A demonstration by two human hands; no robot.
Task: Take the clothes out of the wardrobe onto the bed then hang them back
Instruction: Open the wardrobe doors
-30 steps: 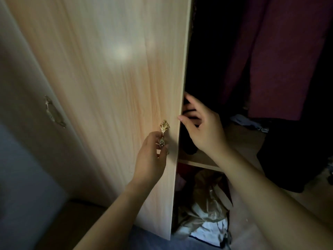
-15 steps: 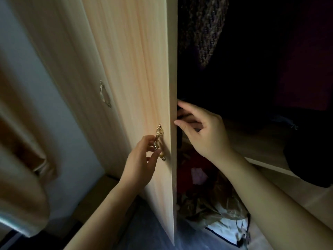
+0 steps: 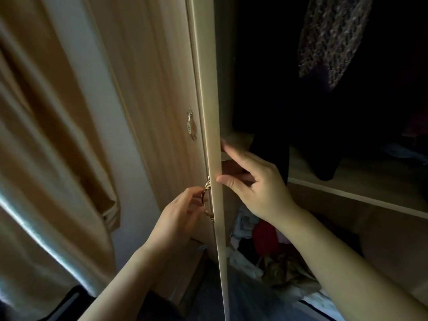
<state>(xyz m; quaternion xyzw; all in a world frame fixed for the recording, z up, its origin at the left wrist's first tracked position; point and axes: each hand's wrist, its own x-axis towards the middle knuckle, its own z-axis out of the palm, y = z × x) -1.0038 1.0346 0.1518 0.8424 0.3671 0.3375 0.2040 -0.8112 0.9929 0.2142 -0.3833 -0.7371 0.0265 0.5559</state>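
Observation:
A light wooden wardrobe door [image 3: 209, 93] stands edge-on to me, swung wide. My left hand [image 3: 178, 218] pinches its gold handle [image 3: 206, 193] on the outer face. My right hand [image 3: 257, 181] rests on the door's inner side, thumb against the edge, fingers spread. Inside the dark wardrobe hang a knitted speckled garment [image 3: 331, 35] at the top right and a black garment [image 3: 271, 144] reaching down to a wooden shelf [image 3: 361, 188]. The rest of the hanging clothes are lost in shadow.
A second door with a metal handle [image 3: 191, 126] stays shut to the left. A tan curtain [image 3: 51, 144] hangs at the far left. Below the shelf lies a heap of crumpled clothes and bags [image 3: 266, 249], red and white among them.
The door has swung further open, from showing its broad face to edge-on. Both hands stayed on it, and the view turned left, bringing the curtain into sight.

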